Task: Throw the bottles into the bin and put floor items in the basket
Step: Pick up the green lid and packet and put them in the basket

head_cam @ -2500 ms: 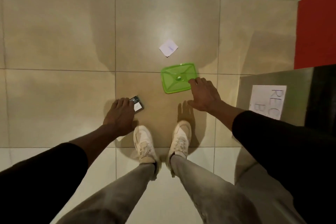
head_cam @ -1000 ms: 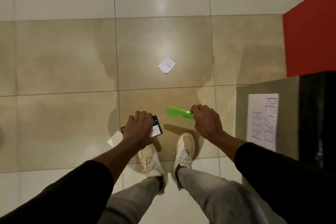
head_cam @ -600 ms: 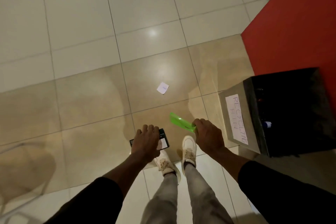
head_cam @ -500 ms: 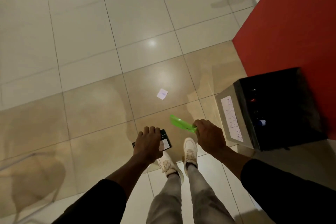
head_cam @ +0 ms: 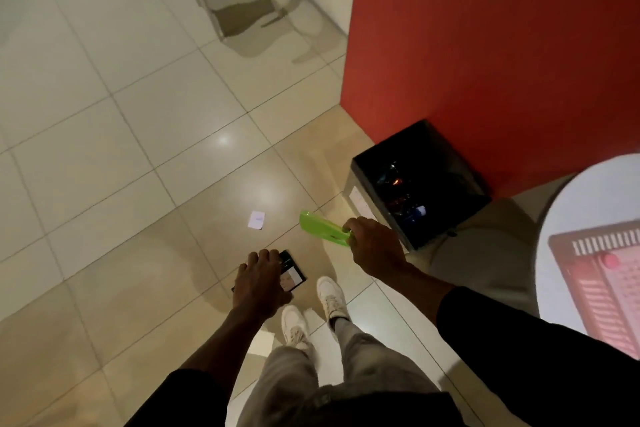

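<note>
The right hand [head_cam: 375, 250] pinches the green plastic lid [head_cam: 320, 227] by its edge, just left of the black bin [head_cam: 356, 191]. The left hand [head_cam: 259, 282] curls round a small dark card box [head_cam: 292, 272]. Carry both past the bin's mouth to the red slatted basket [head_cam: 606, 243] on the white counter [head_cam: 588, 191], right of the bin.

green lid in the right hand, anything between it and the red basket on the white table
Nothing visible blocks it. The flat green plastic lid is held up by the right hand; the black square bin stands low beside the path, and the red slatted basket sits on the round white table.
</note>
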